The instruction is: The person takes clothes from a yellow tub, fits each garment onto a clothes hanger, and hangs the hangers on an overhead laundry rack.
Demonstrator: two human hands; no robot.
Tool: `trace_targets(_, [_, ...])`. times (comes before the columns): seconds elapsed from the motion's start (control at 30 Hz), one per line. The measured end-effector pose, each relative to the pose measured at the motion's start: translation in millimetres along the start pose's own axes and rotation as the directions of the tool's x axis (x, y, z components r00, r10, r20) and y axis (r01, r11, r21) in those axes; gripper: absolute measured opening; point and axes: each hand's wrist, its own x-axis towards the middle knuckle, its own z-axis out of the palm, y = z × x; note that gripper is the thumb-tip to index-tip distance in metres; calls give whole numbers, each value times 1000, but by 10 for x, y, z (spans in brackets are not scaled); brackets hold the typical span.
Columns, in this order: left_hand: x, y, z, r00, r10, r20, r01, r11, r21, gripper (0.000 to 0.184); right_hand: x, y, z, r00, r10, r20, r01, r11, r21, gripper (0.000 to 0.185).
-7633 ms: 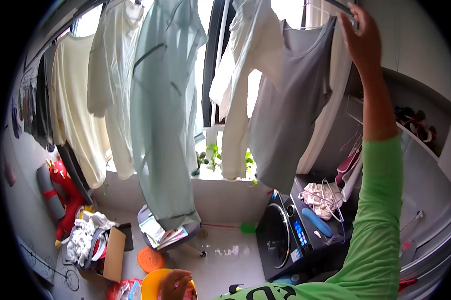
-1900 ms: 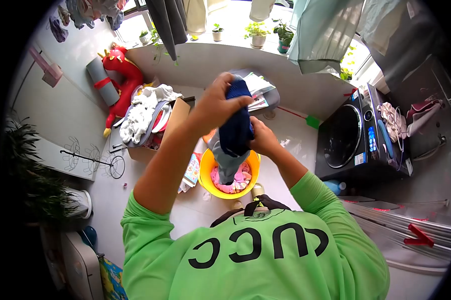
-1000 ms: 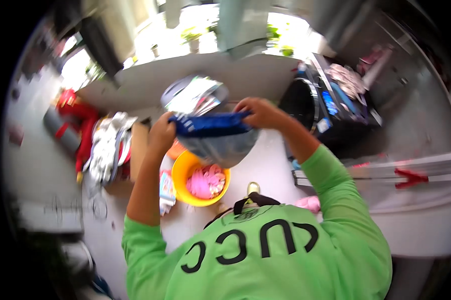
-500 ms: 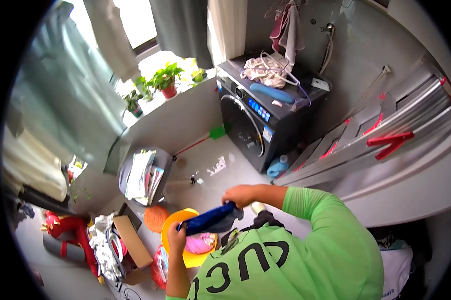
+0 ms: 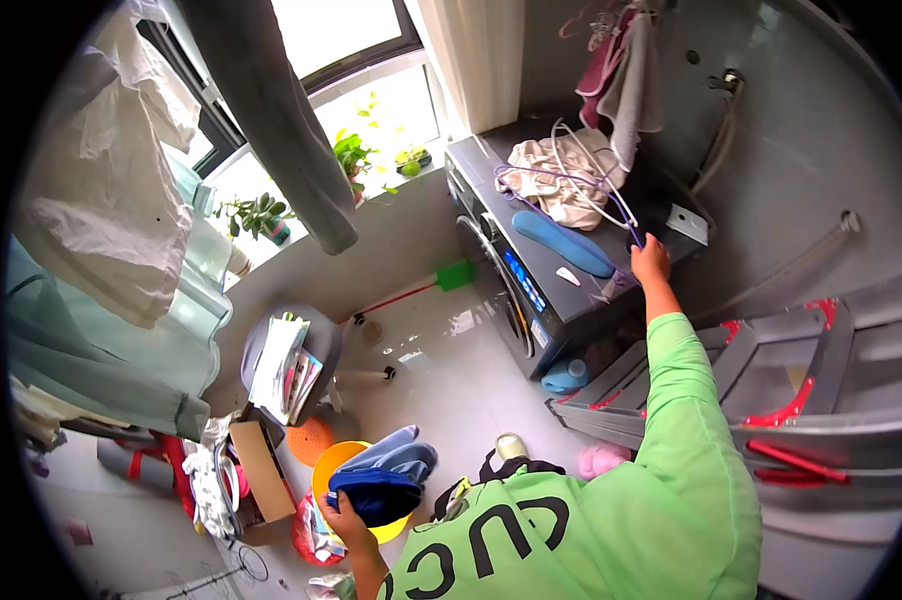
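My left hand [image 5: 343, 518] is closed on the edge of a dark blue garment [image 5: 381, 492] with lighter grey-blue parts. The garment hangs over a yellow basin [image 5: 325, 468], hiding most of its inside. Stretched out to the right, my right hand [image 5: 651, 259] reaches the front corner of the washing machine top. Its fingers close around a purple clothes hanger [image 5: 616, 190], which lies with a white hanger [image 5: 583, 150] on a crumpled beige cloth [image 5: 551, 185]. A blue elongated object [image 5: 563, 243] rests beside them.
The dark washing machine [image 5: 501, 270] stands against the wall, a blue jug [image 5: 566, 376] at its foot. A folded ladder [image 5: 791, 370] leans at the right. Papers [image 5: 281, 365] lie on a grey stool [image 5: 321, 340]. A cardboard box [image 5: 261, 470] stands left of the basin.
My right hand has let go of the blue garment and moved up and right to the purple hanger. The garment now droops from my left hand. The view has shifted.
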Motion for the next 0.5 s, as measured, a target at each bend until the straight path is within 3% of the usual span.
trace_targets(0.07, [-34, 48, 22, 996, -6, -85, 1, 999, -52, 14, 51, -19, -29, 993, 70, 100, -67, 997, -27, 46])
trace_targets(0.1, [-20, 62, 20, 996, -19, -93, 9, 994, -112, 14, 79, -2, 29, 997, 50, 52, -47, 998, -46, 36])
trace_targets(0.2, [18, 111, -30, 999, -25, -40, 14, 966, -259, 11, 182, 103, 165, 999, -34, 34, 24, 964, 266, 25])
trace_targets(0.23, [40, 101, -61, 998, -40, -41, 28, 965, -262, 15, 176, 70, 139, 997, -58, -49, 69, 962, 265, 21])
trace_targets(0.37, [141, 86, -126, 999, -7, -48, -4, 973, -230, 18, 75, -65, -55, 985, -168, -48, 168, 834, 525, 20])
trace_targets(0.5, [243, 22, -232, 995, 25, -94, -43, 980, -192, 14, -327, -440, -673, 947, -300, -115, 313, 782, 539, 18])
